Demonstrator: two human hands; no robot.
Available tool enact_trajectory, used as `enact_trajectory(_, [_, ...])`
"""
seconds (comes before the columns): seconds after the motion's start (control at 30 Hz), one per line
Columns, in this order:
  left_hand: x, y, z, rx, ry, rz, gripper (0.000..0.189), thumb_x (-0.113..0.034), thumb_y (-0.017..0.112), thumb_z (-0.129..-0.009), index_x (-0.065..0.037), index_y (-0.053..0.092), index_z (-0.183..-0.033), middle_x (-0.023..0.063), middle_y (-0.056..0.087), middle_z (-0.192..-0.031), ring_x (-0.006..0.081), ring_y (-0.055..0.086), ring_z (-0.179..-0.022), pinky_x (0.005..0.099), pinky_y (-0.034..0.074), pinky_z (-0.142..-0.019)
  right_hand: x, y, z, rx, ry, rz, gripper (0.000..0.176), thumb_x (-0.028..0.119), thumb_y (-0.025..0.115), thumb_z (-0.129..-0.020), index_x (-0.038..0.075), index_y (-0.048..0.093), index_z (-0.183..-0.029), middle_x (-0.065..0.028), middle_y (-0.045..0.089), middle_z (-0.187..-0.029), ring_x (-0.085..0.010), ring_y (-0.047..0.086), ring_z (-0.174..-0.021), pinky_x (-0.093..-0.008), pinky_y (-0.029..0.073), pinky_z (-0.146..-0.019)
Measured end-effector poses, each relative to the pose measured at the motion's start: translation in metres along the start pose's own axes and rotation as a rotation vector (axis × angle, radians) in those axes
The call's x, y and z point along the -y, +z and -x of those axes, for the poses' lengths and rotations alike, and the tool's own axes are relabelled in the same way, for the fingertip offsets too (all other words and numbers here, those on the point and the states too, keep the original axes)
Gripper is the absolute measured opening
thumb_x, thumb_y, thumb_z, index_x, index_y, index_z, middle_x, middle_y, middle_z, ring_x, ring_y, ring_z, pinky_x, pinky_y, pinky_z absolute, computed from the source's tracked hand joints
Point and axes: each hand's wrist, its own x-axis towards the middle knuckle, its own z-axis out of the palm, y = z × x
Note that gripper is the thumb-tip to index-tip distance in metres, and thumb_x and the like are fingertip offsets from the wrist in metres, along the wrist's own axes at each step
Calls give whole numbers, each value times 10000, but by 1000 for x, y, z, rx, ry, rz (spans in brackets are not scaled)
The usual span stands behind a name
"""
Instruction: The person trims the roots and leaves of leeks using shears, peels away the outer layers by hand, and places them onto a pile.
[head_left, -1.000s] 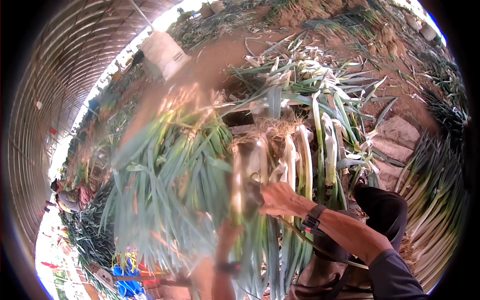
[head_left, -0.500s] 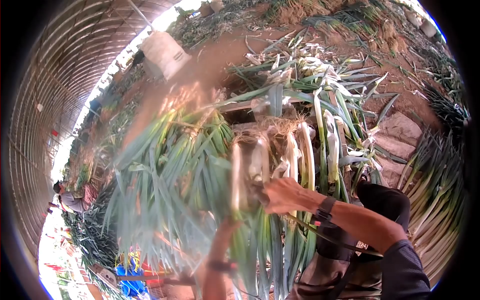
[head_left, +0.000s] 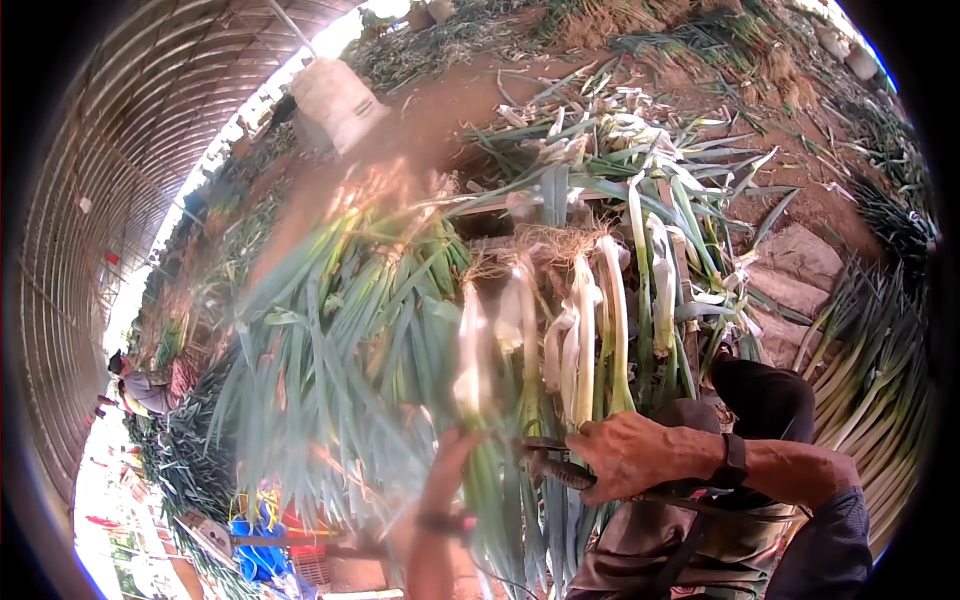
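My left hand (head_left: 456, 456), partly hazy in view, is closed around a leek (head_left: 469, 362) at the start of its green leaves; its white stem and roots point away from me. My right hand (head_left: 628, 455) is closed on a dark hand tool (head_left: 560, 466) whose exact kind I cannot make out. A thin hose or cord (head_left: 720, 507) trails behind that hand. The tool's front lies over the green leaves, a little right of my left hand. Several pale-stemmed leeks (head_left: 584, 340) lie side by side just beyond my right hand, roots away from me.
A thick heap of leeks (head_left: 350, 290) lies at left. Stripped leaves (head_left: 630, 140) are piled beyond the stems. More leeks (head_left: 870, 370) lie at right. A white sack (head_left: 335, 105) stands far left, a blue bag (head_left: 260, 550) lower left. Another person (head_left: 150, 388) is at the left edge.
My right hand with the tool has moved toward me and right, from the stems down to the leaves. My left hand stays at about the same place on the leek.
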Motion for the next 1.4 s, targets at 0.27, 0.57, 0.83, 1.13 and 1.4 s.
enact_trajectory(0.27, [-46,31,16,-63,10,-117,368,-249,696,-889,-39,663,-1189,16,669,-965,121,628,-839,281,510,-740,-19,22,-15,-96,49,114,514,371,737,-696,-75,573,-892,-243,617,-781,-394,635,-624,-478,520,-573])
enact_trajectory(0.57, [36,-14,-18,-56,36,-200,261,-218,689,-852,-29,687,-1032,33,668,-827,122,621,-688,269,486,-622,-31,29,-34,-170,64,132,510,385,751,-692,-62,578,-867,-211,615,-757,-353,630,-612,-459,510,-543])
enact_trajectory(0.83, [30,4,-32,-228,27,-355,255,-269,705,-830,-36,709,-934,2,642,-762,104,595,-664,264,459,-602,-42,19,-63,-281,1,-8,510,354,744,-702,-78,605,-933,-194,620,-754,-352,632,-619,-448,513,-551])
enact_trajectory(1.13, [-21,23,-16,-224,231,-728,224,-265,644,-849,-48,696,-864,102,414,-685,220,472,-675,396,368,-632,-11,-11,-16,22,195,-9,538,378,753,-702,-69,602,-959,-202,639,-808,-372,657,-702,-459,536,-634])
enact_trajectory(1.4, [-68,65,-35,-305,311,-732,594,-87,609,-792,-123,547,-1381,253,658,-1037,322,666,-940,368,521,-829,-17,-25,8,-53,326,146,561,382,739,-711,-80,597,-997,-219,645,-884,-371,667,-763,-460,545,-693])
